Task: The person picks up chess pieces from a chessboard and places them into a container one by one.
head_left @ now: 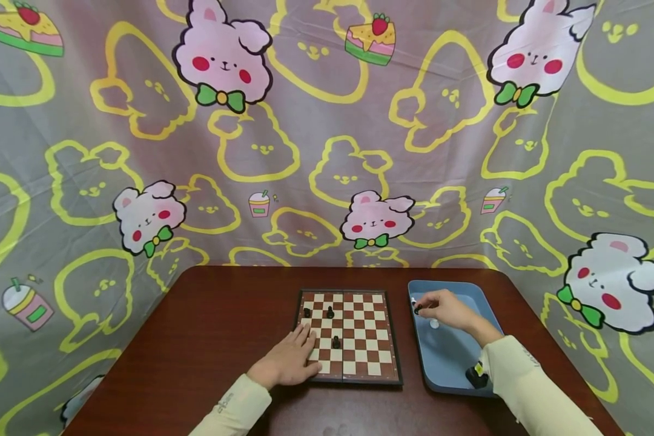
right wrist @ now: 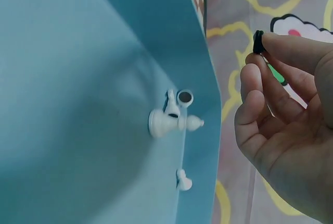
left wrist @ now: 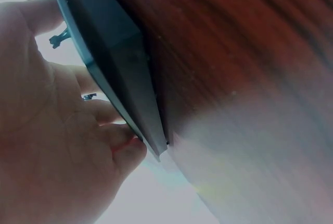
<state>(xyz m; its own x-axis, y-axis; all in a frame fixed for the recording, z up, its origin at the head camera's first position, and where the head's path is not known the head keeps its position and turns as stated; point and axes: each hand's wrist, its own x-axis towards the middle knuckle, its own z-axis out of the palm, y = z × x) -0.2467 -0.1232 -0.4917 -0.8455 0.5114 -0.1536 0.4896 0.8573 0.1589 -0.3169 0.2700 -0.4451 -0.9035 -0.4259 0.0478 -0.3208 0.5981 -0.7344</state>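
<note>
My left hand (head_left: 289,358) lies spread on the left edge of the chessboard (head_left: 367,345), fingers over its squares. In the left wrist view, the fingers rest along the board's dark rim (left wrist: 122,52). Three black chess pieces stand on the board: one (head_left: 307,313) near the far left corner, another (head_left: 330,312) to its right, and a third (head_left: 336,343) nearer me. Over the blue tray's left side, my right hand (head_left: 448,310) pinches a small black chess piece (right wrist: 258,42) between thumb and fingertips. Its exact kind is too small to tell.
The blue tray (head_left: 451,380) stands right of the board. Several white chess pieces lie inside it by the wall, including a larger one (right wrist: 165,123) and a small one (right wrist: 183,180). The brown table (head_left: 218,321) meets patterned cloth (head_left: 305,163) behind and at both sides.
</note>
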